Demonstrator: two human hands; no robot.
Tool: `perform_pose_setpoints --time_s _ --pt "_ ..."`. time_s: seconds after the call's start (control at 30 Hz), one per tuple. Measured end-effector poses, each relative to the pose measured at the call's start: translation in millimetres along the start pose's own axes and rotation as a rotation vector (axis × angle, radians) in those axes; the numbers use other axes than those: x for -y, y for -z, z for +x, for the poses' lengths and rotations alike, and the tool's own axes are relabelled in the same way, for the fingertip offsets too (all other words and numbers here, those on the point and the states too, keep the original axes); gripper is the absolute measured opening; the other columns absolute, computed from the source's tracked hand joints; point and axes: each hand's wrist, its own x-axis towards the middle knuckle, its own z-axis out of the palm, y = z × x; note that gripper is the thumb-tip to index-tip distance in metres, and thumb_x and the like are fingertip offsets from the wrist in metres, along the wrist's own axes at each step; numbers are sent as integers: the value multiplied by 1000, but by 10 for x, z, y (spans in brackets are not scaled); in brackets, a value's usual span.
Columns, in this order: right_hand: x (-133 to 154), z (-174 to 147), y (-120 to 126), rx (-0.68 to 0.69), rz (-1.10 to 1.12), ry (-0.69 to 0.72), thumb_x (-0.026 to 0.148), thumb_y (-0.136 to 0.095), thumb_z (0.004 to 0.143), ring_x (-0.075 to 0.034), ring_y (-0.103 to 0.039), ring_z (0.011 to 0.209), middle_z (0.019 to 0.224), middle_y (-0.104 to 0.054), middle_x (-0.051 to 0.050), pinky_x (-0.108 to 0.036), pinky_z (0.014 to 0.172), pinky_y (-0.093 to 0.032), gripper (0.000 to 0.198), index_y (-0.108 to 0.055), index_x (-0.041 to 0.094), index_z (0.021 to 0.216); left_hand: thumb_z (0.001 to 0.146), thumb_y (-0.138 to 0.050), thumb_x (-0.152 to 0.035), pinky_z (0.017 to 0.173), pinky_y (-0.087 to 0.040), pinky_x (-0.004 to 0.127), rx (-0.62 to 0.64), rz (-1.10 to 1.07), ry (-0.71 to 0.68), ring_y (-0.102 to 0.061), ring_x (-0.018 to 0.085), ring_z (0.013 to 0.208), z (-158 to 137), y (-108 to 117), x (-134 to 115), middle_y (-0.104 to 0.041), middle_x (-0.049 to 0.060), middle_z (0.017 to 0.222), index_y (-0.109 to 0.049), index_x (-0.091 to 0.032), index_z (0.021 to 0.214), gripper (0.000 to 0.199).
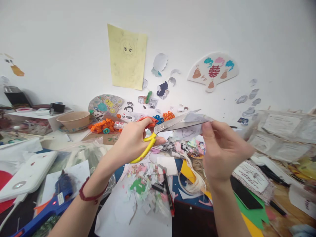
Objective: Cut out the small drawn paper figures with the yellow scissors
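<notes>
My left hand (133, 140) is wrapped round the orange and yellow handles of a pair of scissors (161, 126). Their blades are spread and point right, with a small piece of paper (189, 130) between them. On that paper is a faint drawing. Thumb and fingers of my right hand (217, 144) pinch the paper's right edge, close to the blade tips. Below both hands, a white sheet (113, 210) carries many small coloured paper scraps (145, 181) and a dark pen (168, 194).
A blue glue gun (60, 194) lies at the lower left near a white device (27, 174). Cream cord (195, 181) and a dark phone (247, 194) are on the right. A round tan bowl (74, 121) and orange pieces (105, 129) stand towards the wall, which bears paper cut-outs.
</notes>
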Motion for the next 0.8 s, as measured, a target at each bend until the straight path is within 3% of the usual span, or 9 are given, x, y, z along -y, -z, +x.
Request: perform_pose_setpoints --time_s 0.37,0.8 --pt "16 -11 19 71 -54 4 23 -72 85 -18 -64 69 74 -70 -3 -35 67 -51 5 -73 19 82 80 -63 -60 60 -33 28 -19 1 -27 -51 16 62 -3 -38 1 -59 -1 72 -55 -20 89 41" --pt "-24 41 72 107 -134 137 19 -71 86 -19 -67 72 76 -73 -2 -37 69 -53 7 -75 24 87 80 -66 -60 59 -33 27 -31 18 -49 -49 15 59 -15 -37 3 -57 -2 70 -53 -21 86 41"
